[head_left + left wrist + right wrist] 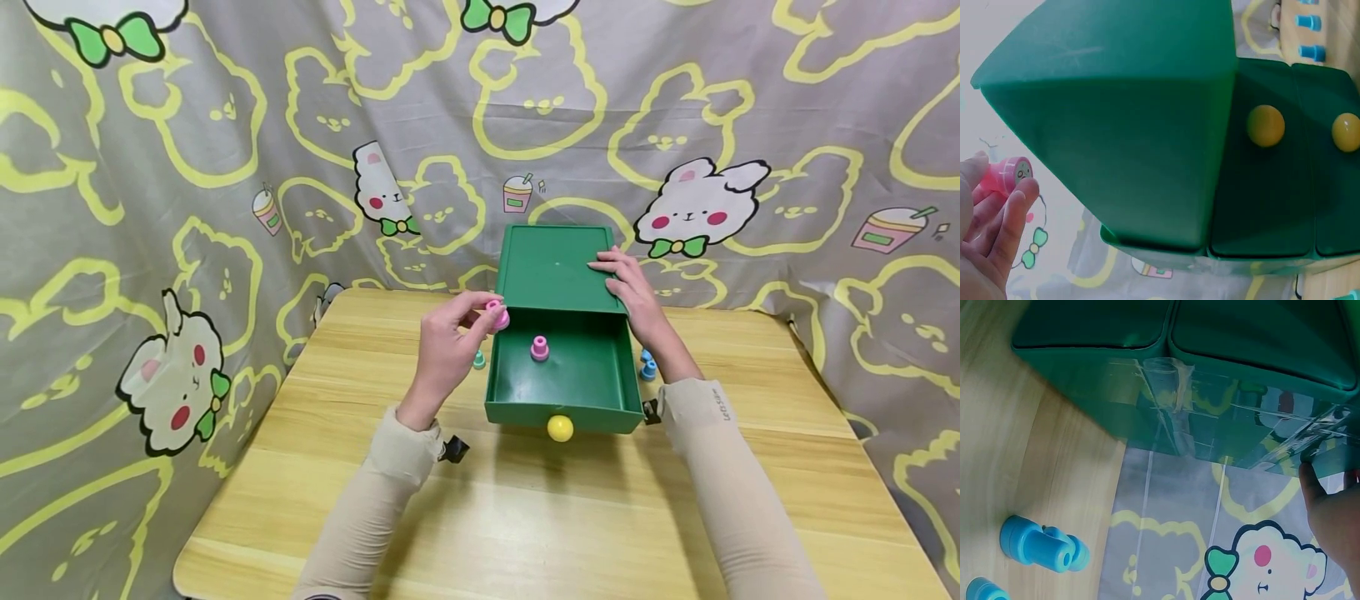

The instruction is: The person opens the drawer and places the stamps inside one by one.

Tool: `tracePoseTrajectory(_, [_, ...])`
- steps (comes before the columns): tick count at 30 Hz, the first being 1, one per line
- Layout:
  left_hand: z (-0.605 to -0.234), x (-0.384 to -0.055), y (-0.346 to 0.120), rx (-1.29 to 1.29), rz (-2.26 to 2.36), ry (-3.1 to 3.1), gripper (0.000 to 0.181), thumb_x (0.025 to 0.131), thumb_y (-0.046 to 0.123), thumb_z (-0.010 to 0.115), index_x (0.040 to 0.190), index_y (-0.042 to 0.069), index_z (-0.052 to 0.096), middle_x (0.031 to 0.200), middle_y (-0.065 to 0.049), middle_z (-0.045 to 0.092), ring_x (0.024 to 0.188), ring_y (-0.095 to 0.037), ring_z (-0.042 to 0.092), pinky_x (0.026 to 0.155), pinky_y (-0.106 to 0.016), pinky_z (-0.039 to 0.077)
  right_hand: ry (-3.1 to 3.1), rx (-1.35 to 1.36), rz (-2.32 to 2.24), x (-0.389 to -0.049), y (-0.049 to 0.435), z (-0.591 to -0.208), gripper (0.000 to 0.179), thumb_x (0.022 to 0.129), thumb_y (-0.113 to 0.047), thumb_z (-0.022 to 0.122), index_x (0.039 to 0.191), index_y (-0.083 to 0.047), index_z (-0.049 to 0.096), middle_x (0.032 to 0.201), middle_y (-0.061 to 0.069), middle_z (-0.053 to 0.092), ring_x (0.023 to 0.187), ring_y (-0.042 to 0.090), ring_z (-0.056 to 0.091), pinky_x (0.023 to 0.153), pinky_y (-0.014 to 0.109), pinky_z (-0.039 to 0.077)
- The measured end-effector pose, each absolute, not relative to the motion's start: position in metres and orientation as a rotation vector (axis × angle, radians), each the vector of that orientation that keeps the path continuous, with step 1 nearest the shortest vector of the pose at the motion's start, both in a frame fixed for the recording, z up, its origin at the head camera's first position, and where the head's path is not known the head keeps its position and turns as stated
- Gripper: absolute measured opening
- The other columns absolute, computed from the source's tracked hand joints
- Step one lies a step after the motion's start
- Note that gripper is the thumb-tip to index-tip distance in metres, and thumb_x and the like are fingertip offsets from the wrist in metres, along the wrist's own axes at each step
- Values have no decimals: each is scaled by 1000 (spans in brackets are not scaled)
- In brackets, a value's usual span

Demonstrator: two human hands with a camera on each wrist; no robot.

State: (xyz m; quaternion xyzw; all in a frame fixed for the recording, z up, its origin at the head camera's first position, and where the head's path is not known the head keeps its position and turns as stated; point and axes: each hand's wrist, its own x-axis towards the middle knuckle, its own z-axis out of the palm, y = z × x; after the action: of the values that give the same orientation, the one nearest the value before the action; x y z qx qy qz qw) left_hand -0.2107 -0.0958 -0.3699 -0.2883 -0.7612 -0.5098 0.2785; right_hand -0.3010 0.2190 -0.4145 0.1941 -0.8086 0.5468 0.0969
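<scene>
Pink stamp (501, 319) pinched between fingers of my left hand (448, 340), my right hand (636, 293) on green box (551, 271), fingers straight

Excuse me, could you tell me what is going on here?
A person's left hand pinches a pink piece near the left side of an open green drawer, in which another pink piece sits. The right hand rests on the right edge of the green cabinet. On the table are a green piece to the left and blue pieces to the right.
</scene>
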Motion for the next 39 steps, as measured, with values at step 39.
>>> tracePoseTrajectory(39, [-352, -199, -38, -1188, -1226, -2462, 20, 104, 25, 64, 116, 14, 74, 98, 6, 77, 86, -9, 73, 77, -18, 55, -2402, 564, 1643, -298, 218, -411, 44, 111, -19, 36, 145, 0, 57, 166, 13, 30, 162, 25, 4, 128, 62, 0])
